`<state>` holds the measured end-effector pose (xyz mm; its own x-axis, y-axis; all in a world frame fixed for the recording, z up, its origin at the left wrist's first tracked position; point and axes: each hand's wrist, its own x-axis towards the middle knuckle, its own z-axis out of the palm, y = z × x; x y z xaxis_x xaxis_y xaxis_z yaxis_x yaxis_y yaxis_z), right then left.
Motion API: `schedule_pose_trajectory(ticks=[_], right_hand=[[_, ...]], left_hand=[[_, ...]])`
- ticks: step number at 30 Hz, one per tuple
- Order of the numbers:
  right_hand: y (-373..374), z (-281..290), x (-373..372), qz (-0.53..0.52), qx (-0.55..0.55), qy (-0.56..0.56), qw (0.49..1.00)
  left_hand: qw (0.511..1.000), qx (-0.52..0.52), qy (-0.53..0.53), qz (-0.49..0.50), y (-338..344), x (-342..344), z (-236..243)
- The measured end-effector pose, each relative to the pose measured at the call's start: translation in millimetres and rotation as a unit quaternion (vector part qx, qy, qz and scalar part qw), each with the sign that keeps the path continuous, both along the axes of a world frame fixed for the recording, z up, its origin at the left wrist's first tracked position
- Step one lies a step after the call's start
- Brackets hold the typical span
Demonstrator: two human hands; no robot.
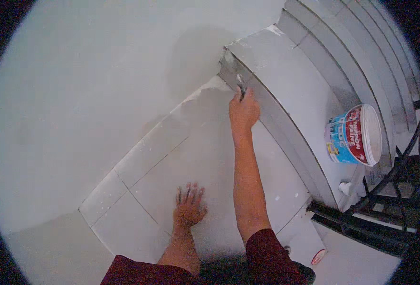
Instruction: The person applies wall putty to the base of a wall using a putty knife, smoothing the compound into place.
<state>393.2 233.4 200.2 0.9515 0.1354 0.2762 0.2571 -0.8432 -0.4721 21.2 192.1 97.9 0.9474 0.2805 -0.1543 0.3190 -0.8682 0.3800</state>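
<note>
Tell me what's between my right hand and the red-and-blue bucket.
In the head view, between your right hand and the red-and-blue bucket lie the nearest curved step's grey riser, then its pale tread.

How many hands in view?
2. The left hand, fingers spread, is at the floor tiles; the right hand grips a small tool by the riser of the lowest visible step, near the wall. No others show.

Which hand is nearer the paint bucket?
Right. The right hand is left of the paint bucket, by the step's riser; the left hand is farther left, over the floor tiles.
</note>
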Motion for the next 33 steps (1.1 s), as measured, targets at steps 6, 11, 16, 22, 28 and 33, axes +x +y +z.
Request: schedule_pose_trajectory(ticks=[6, 11, 16, 22, 28, 33], right_hand=[[5, -11, -12, -0.011, 0.061, -0.048, 0.997], [23, -15, -9, -0.017, 0.099, -0.021, 0.995], [25, -18, -18, -0.022, 0.103, -0.015, 0.994], [23, -23, -19, 0.001, 0.04, 0.004, 0.999], [29, -8, -16, 0.005, 0.031, 0.052, 0.998], [25, -12, -41, 0.004, 0.037, 0.073, 0.997]], left_hand=[[0.999, 0.026, 0.023, -0.005, 1, 2, -2], [1.0, 0.011, 0.009, -0.004, 0, 1, 1], [1.0, 0.019, 0.008, -0.006, -1, 0, -3], [1.0, 0.027, -0.011, -0.001, -3, 1, -2], [1.0, 0.011, -0.01, 0.002, 1, 0, 1], [1.0, 0.01, 0.001, 0.004, 2, -5, -3]])
